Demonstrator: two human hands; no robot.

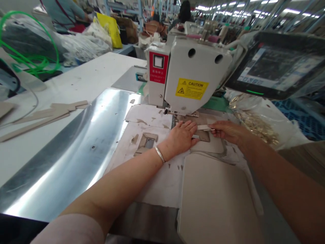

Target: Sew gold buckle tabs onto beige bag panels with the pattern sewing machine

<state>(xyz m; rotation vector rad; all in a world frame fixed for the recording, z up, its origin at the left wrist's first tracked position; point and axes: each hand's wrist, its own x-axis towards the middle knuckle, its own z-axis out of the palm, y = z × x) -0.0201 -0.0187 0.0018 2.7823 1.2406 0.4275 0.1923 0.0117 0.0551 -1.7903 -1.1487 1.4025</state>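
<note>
My left hand [181, 137] lies flat, fingers stretched out, pressing on a white template sheet [162, 176] just under the head of the white sewing machine [190, 74]. My right hand [228, 131] reaches in from the right and pinches a thin beige strip [204, 127] at its end, right beside my left fingertips. A small grey-brown piece [203, 136] lies under the strip between the two hands. A large beige panel [215, 196] lies in front of them.
A shiny metal plate [76, 152] covers the table to the left. Long beige strips [43, 117] lie on the white table at far left. A control screen [276, 66] hangs at upper right, above a plastic bag [256, 125] of small gold parts. People work in the background.
</note>
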